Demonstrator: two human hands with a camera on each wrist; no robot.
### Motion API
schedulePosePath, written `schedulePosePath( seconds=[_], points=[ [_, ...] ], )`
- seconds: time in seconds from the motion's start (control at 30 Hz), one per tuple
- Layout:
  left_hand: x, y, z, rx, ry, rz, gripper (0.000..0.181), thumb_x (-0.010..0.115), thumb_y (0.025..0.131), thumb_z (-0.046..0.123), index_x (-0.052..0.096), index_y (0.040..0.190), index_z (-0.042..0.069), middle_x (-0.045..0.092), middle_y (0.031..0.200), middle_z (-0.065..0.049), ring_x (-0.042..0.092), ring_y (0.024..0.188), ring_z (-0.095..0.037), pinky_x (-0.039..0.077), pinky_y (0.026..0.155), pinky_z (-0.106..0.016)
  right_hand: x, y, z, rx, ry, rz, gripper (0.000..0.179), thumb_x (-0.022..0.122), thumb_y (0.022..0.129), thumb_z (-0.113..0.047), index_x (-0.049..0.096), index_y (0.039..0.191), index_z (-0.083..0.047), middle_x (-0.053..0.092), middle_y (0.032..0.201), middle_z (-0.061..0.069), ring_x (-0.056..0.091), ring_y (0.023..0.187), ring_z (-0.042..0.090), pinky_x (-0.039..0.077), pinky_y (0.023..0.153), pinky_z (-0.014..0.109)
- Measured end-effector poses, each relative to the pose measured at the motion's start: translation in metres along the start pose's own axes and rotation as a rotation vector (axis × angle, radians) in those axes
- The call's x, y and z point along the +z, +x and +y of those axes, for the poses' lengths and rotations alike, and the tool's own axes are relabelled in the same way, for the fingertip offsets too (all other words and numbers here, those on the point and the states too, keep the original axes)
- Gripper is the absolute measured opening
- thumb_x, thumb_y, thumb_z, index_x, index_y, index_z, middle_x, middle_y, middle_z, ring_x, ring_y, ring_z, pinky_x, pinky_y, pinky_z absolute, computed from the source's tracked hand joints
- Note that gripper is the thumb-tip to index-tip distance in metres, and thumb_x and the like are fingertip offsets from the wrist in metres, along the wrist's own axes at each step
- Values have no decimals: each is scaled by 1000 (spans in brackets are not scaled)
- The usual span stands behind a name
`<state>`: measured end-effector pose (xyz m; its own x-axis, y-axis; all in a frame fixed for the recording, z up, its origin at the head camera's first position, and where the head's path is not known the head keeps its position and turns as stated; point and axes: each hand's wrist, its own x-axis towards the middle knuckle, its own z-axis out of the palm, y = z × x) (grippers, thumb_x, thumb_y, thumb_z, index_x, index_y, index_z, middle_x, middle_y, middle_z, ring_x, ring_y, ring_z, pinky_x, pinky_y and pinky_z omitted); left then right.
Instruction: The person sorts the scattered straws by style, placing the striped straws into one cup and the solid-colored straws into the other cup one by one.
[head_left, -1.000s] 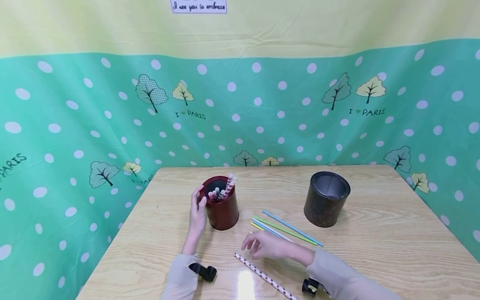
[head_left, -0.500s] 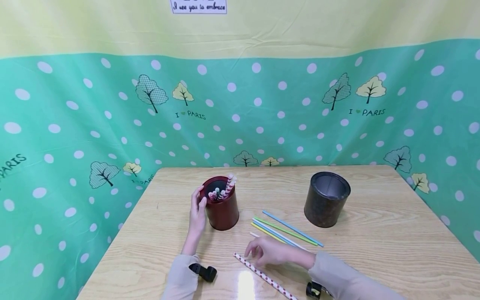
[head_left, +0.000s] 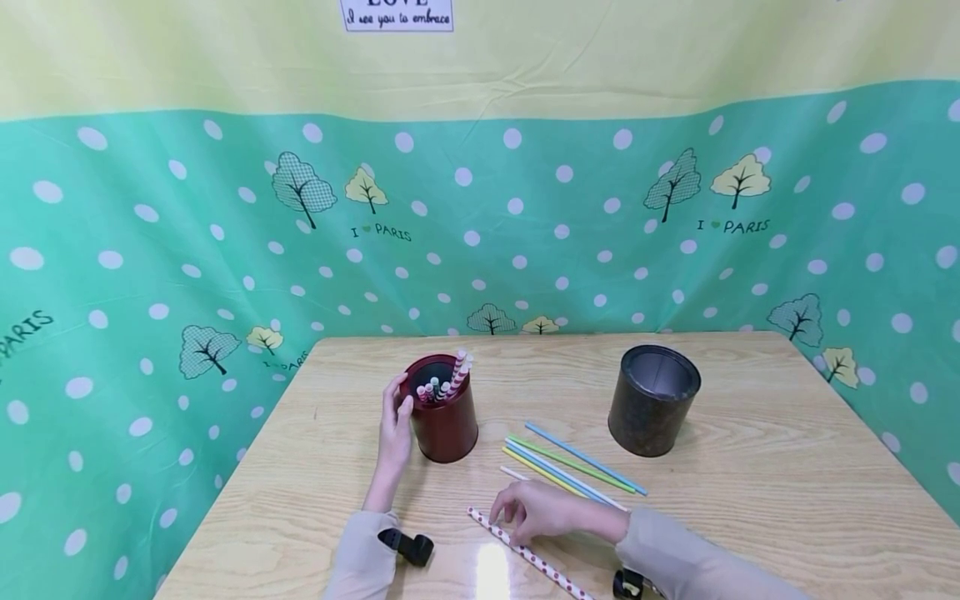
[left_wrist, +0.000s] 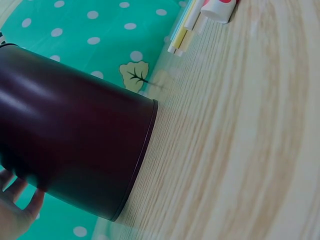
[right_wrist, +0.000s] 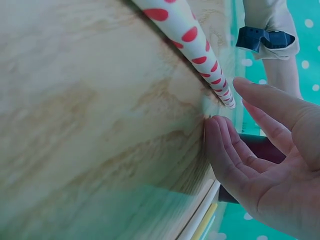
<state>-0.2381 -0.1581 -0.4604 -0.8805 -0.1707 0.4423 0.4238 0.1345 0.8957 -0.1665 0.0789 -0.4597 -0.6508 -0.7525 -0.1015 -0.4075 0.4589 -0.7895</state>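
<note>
My left hand (head_left: pixel 395 425) holds the side of a dark red can (head_left: pixel 450 433) near its rim, thumb in front. Several patterned paper straws (head_left: pixel 442 387) stand in that can. In the left wrist view, fingertips (left_wrist: pixel 35 202) touch the wall of the can. A white paper straw with red dots (head_left: pixel 551 573) lies flat on the table. Over it is my right hand (head_left: pixel 543 508), fingers bent and thumb apart from them. In the right wrist view, the thumb tip is beside the dotted straw (right_wrist: pixel 190 35), and the fingertips touch the tabletop. Nothing is pinched between them.
Several thin blue, green, yellow and white straws (head_left: pixel 570 460) lie just beyond my right hand. A dark, open can (head_left: pixel 651 417) stands at the back right of the wooden table (head_left: pixel 765 467). Behind the table hangs a green dotted curtain (head_left: pixel 517 225).
My right hand has moved toward me, away from the thin straws and down to the dotted straw. The left hand stays on the red can.
</note>
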Motion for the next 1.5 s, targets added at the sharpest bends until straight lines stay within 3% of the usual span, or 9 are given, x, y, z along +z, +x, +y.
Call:
schedulePosePath(
  seconds=[0.27,0.6,0.9,1.03,1.27,1.5],
  points=[
    [0,1,-3,26,-1,7,38,39,92,13,37,129,5,45,123,-23,43,106,-3,31,89,-14,3,1,2,-12,-8,-5,30,69,65,4,64,92,-7,53,76,-4,47,60,-2,43,58,14],
    [-2,-2,-4,-10,24,-3,38,39,92,17,37,129,7,44,126,-21,41,109,-8,30,90,-14,11,1,4,-14,-3,22,29,70,61,8,65,86,-5,52,66,-6,44,54,-4,42,52,13],
    [-2,-5,-1,-22,20,1,38,39,93,15,37,129,6,45,125,-21,42,107,-3,30,89,-14,15,0,-1,-18,-134,69,29,72,59,5,67,84,-10,49,59,-9,40,53,-6,39,51,12],
    [0,-4,9,-40,12,-9,37,38,92,9,37,129,5,44,126,-21,41,107,-2,30,89,-13,13,1,-1,-11,-174,83,31,72,59,4,67,84,-12,48,58,-12,40,53,-6,38,51,11],
    [5,-6,29,-42,21,-8,39,37,91,7,34,129,-1,42,126,-24,40,106,-1,28,89,-12,10,-1,-2,23,-44,102,29,71,62,5,67,86,-10,51,56,-10,43,51,-4,40,50,14],
    [3,-8,30,-51,26,-1,39,37,91,7,35,129,-1,43,126,-24,40,106,0,29,89,-12,12,1,3,19,91,133,29,70,62,7,66,88,-5,53,58,-7,45,50,-2,41,48,14]
  ],
)
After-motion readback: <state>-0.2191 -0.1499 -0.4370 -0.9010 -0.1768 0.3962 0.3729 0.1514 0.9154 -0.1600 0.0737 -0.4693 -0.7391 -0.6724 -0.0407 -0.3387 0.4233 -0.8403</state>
